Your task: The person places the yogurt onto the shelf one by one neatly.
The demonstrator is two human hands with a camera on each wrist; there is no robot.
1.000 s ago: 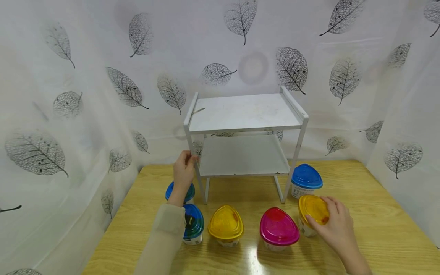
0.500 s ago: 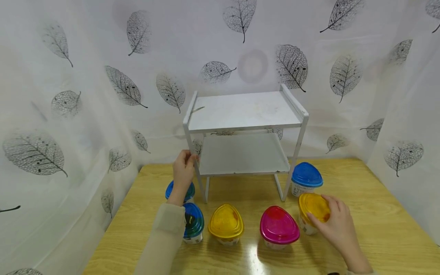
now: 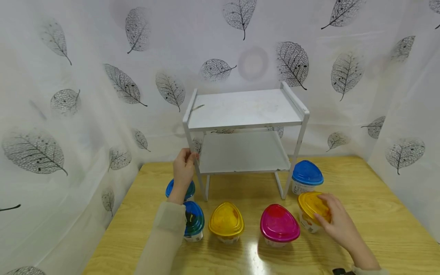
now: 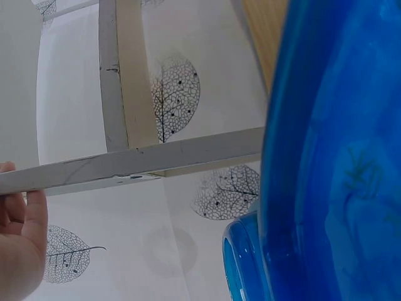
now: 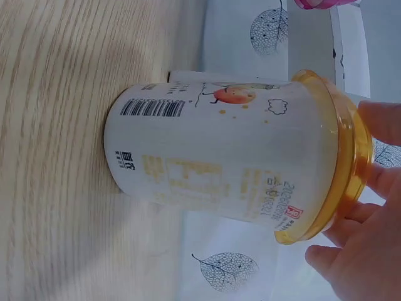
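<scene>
My left hand (image 3: 183, 168) grips the front left leg (image 3: 198, 175) of a small white two-tier shelf rack (image 3: 244, 109). In the left wrist view the fingers of that hand (image 4: 22, 244) curl round the grey-white bar (image 4: 125, 164). On the right, my right hand (image 3: 338, 221) holds a tub with a yellow lid (image 3: 311, 202), thumb and fingers spread round the lid's edge. Seen from the right wrist, this white printed tub (image 5: 213, 150) has its base close to the wooden tabletop. It leans slightly in the head view.
A pink-lidded tub (image 3: 279, 223) and another yellow-lidded tub (image 3: 225, 219) stand in front of the rack. Two blue-lidded tubs (image 3: 194, 219) sit by my left forearm, partly hidden. Another blue-lidded tub (image 3: 307, 173) stands beyond the right hand. A leaf-patterned curtain (image 3: 252, 49) encloses the table.
The yellow-lidded tub in my right hand has tipped slightly, its base shifting right, and the right wrist has moved a little right. My left hand stays on the rack's leg. The head view has tilted slightly.
</scene>
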